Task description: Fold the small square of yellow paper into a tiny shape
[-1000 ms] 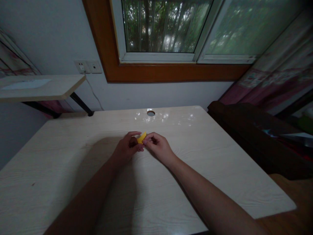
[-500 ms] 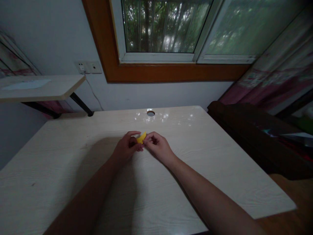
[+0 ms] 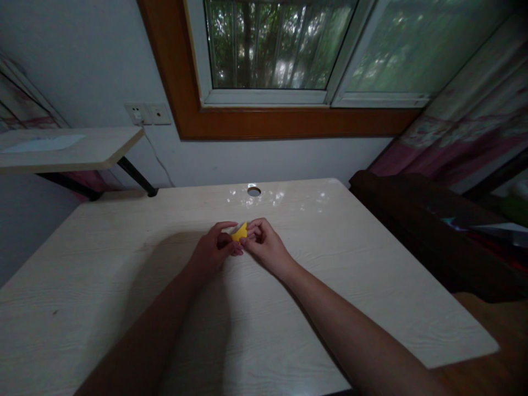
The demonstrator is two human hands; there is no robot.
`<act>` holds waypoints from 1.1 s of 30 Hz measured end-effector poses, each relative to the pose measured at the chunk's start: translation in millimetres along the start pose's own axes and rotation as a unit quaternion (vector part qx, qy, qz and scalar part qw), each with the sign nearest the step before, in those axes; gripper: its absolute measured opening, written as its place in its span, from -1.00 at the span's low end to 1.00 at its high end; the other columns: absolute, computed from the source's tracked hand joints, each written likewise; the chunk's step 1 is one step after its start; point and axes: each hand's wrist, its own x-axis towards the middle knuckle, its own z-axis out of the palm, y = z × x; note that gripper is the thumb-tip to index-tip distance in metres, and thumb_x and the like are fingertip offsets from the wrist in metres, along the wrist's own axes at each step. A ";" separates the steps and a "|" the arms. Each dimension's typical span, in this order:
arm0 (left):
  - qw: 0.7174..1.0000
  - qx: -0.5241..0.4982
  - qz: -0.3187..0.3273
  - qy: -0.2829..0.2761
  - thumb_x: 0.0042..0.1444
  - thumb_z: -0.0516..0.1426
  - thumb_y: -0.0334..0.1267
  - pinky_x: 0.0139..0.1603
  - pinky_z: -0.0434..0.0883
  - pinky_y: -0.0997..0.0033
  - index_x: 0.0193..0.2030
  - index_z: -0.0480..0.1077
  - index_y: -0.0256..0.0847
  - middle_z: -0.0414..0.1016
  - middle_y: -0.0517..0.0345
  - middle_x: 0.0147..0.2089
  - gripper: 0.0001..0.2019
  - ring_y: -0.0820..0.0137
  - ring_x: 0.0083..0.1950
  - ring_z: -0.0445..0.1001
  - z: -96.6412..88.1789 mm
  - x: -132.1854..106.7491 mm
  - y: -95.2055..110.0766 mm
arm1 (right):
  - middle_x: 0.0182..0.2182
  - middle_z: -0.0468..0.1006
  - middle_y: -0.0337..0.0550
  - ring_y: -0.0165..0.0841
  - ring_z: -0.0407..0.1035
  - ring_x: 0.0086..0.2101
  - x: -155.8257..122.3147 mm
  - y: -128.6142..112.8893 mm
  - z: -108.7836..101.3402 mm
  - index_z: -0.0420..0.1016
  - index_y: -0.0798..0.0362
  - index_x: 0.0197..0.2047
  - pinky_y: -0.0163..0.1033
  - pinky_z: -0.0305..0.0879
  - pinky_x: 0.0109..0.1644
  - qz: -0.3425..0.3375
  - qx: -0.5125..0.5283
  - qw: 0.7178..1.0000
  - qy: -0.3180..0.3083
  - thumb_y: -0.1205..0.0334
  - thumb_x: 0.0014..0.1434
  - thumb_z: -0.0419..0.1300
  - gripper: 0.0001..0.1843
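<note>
A small yellow folded piece of paper (image 3: 239, 232) sits between my two hands just above the pale wooden table (image 3: 124, 264). My left hand (image 3: 214, 250) pinches its left side with thumb and fingers closed. My right hand (image 3: 266, 245) pinches its right side, its fingers curled over the top edge. Most of the yellow piece is hidden by my fingertips.
A round cable hole (image 3: 254, 191) lies near the table's far edge. A small side shelf (image 3: 82, 148) stands at the back left under a wall socket (image 3: 148, 113). A dark sofa or bed frame (image 3: 433, 231) runs along the table's right side. A window is above.
My right hand's fingers have risen slightly and curled over the yellow piece, which now looks more folded and pointed. My left hand has stayed put.
</note>
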 end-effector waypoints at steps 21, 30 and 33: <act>1.000 0.021 0.008 -0.005 0.09 0.25 -0.21 -0.20 0.51 0.31 0.15 0.23 -0.17 0.46 0.28 -0.44 -0.50 0.38 -0.35 0.58 -0.3 1.2 0.9 | -0.35 0.51 -0.27 -0.41 0.43 -0.40 0.9 -3.5 -0.2 0.27 -0.02 -0.16 -0.26 0.32 -0.29 0.009 -0.012 1.000 0.013 0.20 0.05 0.31 -0.67; 1.000 0.025 0.005 -0.001 0.08 0.25 -0.19 -0.20 0.50 0.33 0.13 0.25 -0.17 0.43 0.30 -0.44 -0.51 0.38 -0.35 0.57 -1.0 1.8 -0.3 | -0.36 0.52 -0.27 -0.40 0.45 -0.40 1.1 -5.6 1.2 0.27 -0.02 -0.18 -0.25 0.34 -0.28 0.013 0.006 1.000 0.019 0.22 0.03 0.32 -0.66; 1.000 0.026 0.008 0.000 0.07 0.26 -0.18 -0.22 0.50 0.33 0.12 0.27 -0.17 0.43 0.29 -0.45 -0.52 0.38 -0.35 0.57 -0.9 1.7 -0.4 | -0.38 0.53 -0.28 -0.38 0.47 -0.40 1.2 -6.5 1.1 0.27 -0.03 -0.18 -0.23 0.35 -0.28 0.013 0.008 1.000 0.021 0.21 0.04 0.31 -0.67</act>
